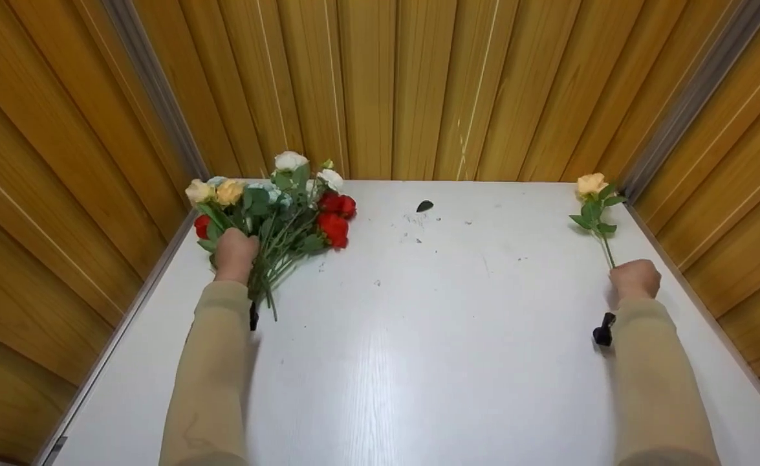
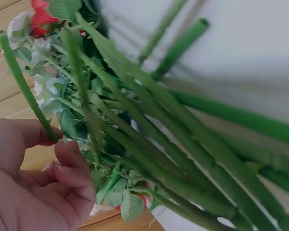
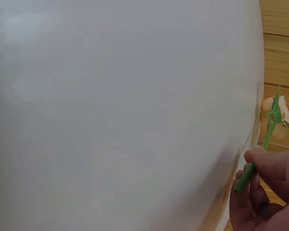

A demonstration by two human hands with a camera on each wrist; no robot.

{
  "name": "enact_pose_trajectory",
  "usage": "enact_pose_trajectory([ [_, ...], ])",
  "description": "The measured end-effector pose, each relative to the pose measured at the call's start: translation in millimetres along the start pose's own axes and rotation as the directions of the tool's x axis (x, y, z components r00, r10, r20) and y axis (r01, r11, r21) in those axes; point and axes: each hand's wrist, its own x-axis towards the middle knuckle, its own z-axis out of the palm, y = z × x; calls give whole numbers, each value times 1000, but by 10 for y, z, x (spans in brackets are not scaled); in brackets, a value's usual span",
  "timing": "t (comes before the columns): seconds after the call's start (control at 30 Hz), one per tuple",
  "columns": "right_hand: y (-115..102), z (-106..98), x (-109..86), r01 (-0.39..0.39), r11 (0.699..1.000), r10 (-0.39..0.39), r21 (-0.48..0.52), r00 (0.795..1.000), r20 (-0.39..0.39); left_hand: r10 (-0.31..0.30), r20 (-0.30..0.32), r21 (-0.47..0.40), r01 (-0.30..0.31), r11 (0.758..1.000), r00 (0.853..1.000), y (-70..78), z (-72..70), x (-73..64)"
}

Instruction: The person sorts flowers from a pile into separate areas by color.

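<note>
On the left of the table, a pile of artificial flowers has white, red, cream, orange and pale blue blooms, with its green stems pointing towards me. My left hand is at the pile's left side. Up close in the left wrist view, its thumb and finger pinch one green stem; which bloom belongs to it I cannot tell. Far to the right, my right hand holds a single peach rose by the lower stem, bloom pointing away. The cut end of that stem pokes out past the fingers.
A small dark leaf-shaped piece lies near the back of the white table, with small marks around it. Wood-panelled walls enclose the back and both sides. A black object sits beside the right wrist.
</note>
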Motion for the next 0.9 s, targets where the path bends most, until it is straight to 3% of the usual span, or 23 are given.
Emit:
enact_pose_trajectory([
  [0.07, 31, -9, 24, -10, 1000, 10, -15, 1000, -11, -32, 23, -129, 35, 991, 999, 13, -23, 3],
  [0.13, 60, -10, 37, -18, 1000, 17, -15, 1000, -16, -81, 59, -312, 96, 945, 995, 17, -36, 1],
  [0.2, 91, -5, 39, -7, 1000, 7, -11, 1000, -18, -134, 96, -487, 164, 858, 986, 16, -41, -11],
  [0.27, 120, -3, 34, 4, 1000, -4, -7, 1000, -17, -173, 145, -628, 226, 745, 974, 7, -43, -22],
  [0.3, 134, -3, 29, 6, 1000, -6, -1, 1000, -15, -182, 160, -662, 242, 709, 970, 5, -45, -29],
  [0.37, 160, -7, 22, 12, 1000, -12, 3, 1000, -13, -194, 186, -702, 269, 660, 963, -1, -47, -40],
  [0.53, 178, -26, 13, 10, 1000, -10, 18, 1000, -20, -220, 205, -762, 297, 575, 954, -8, -74, -53],
  [0.63, 175, -29, 22, 9, 1000, -8, 6, 1000, -24, -219, 201, -809, 287, 513, 955, -2, -94, -61],
  [0.7, 178, -26, 36, 8, 1000, -9, -7, 1000, -28, -213, 200, -827, 281, 486, 956, 1, -98, -67],
  [0.77, 185, -22, 51, 11, 1000, -12, -25, 999, -30, -210, 195, -837, 274, 473, 958, 3, -95, -73],
  [0.9, 188, -12, 73, 24, 999, -25, -47, 999, -28, -220, 181, -836, 268, 480, 959, -20, -79, -75],
])
